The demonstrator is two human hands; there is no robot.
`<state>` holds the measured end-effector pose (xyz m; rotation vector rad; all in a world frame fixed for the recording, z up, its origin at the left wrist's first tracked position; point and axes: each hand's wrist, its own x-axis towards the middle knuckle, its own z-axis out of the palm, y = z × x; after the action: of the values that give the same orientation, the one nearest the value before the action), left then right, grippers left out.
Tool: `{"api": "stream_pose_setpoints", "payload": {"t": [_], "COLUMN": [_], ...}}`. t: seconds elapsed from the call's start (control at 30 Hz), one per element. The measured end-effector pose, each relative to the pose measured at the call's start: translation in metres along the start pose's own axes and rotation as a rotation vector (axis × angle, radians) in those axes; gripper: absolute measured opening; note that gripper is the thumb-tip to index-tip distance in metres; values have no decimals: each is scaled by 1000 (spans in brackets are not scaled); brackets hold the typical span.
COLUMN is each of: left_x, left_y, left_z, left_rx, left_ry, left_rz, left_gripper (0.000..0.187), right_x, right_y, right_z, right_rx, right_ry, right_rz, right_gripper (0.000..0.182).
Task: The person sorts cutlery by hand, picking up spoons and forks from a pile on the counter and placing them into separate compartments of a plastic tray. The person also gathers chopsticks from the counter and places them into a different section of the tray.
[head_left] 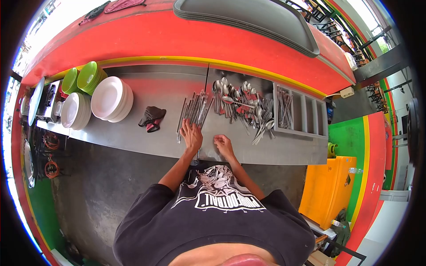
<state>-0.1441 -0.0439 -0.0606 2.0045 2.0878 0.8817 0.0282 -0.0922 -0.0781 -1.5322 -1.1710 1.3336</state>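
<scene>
My left hand (191, 135) lies over the near ends of a bundle of long thin chopsticks (195, 106), its fingers stretched out and slightly apart. Just to its right, my right hand (224, 145) rests low over the steel counter with the fingers curled in; whether anything is in them I cannot make out. Beyond it spreads a loose heap of spoons (226, 98) and forks, handles pointing many ways. A grey cutlery tray (301, 131) stands right of the heap. Its leftmost compartment holds more thin utensils (285, 108), and its other compartments show bare bottoms.
A dark crumpled cloth (152, 117) lies left of the chopsticks. Stacks of white plates (108, 98) and green bowls (90, 77) stand farther left. Grey serving trays (248, 17) sit on the red ledge (151, 37) behind the steel counter (173, 148). An orange cabinet (326, 186) is at right.
</scene>
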Motion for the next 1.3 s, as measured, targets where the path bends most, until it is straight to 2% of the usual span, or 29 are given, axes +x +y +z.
{"api": "stream_pose_setpoints", "payload": {"t": [0.07,0.17,0.27,0.3,0.4,0.5,0.63,0.73,0.9,1.03,1.13,1.23,1.3], "left_x": [2,2,-10,-13,-23,-19,-15,-17,-20,-22,-28,-35,-26], "left_y": [12,33,37,41,37,37,27,23,28,31,38,53,64], "left_z": [-15,-37,-28,-30,-23,-33,-29,-24,-22,-15,-7,-4,-6], "left_rx": [-53,-246,-394,-457,-443,-427,-376,-422,-532,-510,-519,-546,-519], "left_ry": [47,-46,-247,-326,-229,-212,-162,-186,-150,-127,-147,-137,-87], "left_rz": [24,10,-76,-169,-90,-174,-168,-204,-341,-336,-347,-329,-364], "left_gripper": [23,24,27,30,32,34,34,33,32,35,38,38,37], "right_x": [-2,-7,-3,-1,4,6,6,16,11,8,6,3,9], "right_y": [-6,-29,-42,-43,-41,-37,-39,-28,-33,-36,-28,-13,-6], "right_z": [2,9,19,22,31,33,31,27,24,14,7,-3,-9], "right_rx": [55,202,373,413,430,414,345,225,361,406,476,424,219], "right_ry": [-3,-31,-77,-94,-117,-100,-106,-210,-99,-72,-57,-14,19], "right_rz": [34,83,50,31,12,74,149,47,136,188,232,289,27], "right_gripper": [25,29,34,36,37,36,35,37,36,36,47,48,48]}}
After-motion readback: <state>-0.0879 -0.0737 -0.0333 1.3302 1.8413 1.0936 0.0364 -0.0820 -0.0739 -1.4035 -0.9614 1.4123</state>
